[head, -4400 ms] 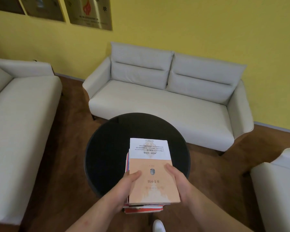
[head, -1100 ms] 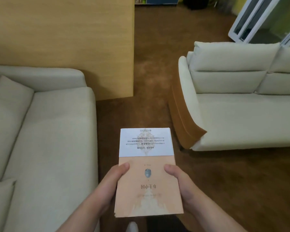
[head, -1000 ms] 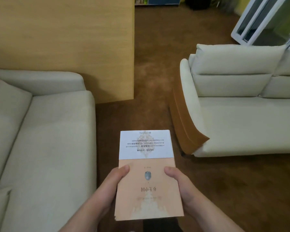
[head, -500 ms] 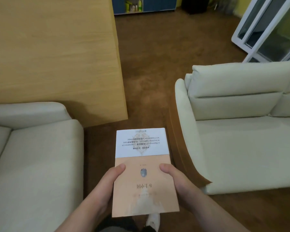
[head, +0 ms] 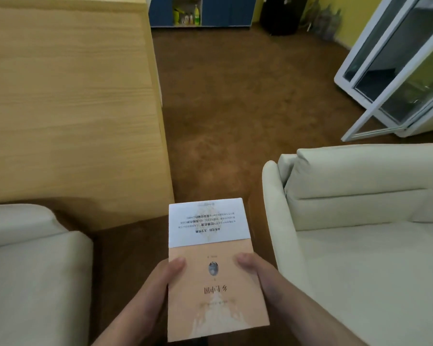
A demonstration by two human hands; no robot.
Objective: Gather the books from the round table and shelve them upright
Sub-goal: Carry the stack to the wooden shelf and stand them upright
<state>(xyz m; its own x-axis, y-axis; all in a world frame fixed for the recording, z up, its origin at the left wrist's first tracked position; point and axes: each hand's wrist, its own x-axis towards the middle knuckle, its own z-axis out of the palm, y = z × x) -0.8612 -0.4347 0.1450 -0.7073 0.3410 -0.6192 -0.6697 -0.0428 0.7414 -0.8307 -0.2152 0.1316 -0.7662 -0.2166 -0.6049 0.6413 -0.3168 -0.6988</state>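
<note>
The book point(head: 213, 270) lies flat, cover up, over the floor gap between the sofas point(head: 360, 258); any others beneath it are hidden. The left hand point(head: 158, 283) and right hand point(head: 258, 273) pinch its sides, thumbs on the cover. Carry it level, thumbs firm, clear of the armrests. The far cabinet point(head: 225, 11) holds bottles point(head: 188, 16) in its open bay.

Peach book point(head: 214, 283) with white band; cream sofas point(head: 375, 245), brown floor point(head: 248, 108), perhaps carpet.
</note>
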